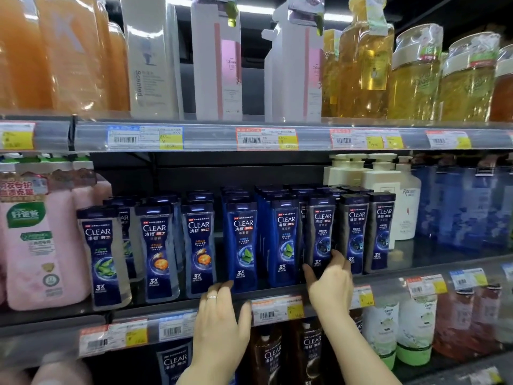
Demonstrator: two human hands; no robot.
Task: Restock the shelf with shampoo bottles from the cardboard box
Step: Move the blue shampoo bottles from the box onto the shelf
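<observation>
Shelf [194, 304] rows of bottles, right hand [329, 287] gripping shampoo bottle [320, 234]

We cannot read the price tags [277, 308] along the shelf's front edge (too blurred), and the rear CLEAR bottles [241, 191] hide behind the front row, caps only showing.

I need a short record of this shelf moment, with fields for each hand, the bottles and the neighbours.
left hand: fingers rest on the middle shelf edge, below a blue Clear bottle
right hand: grips the base of a dark Clear bottle
bottle row: upright, labels facing out
left neighbour: pink bottle
right neighbour: white pump bottles
cardboard box: not in view
</observation>
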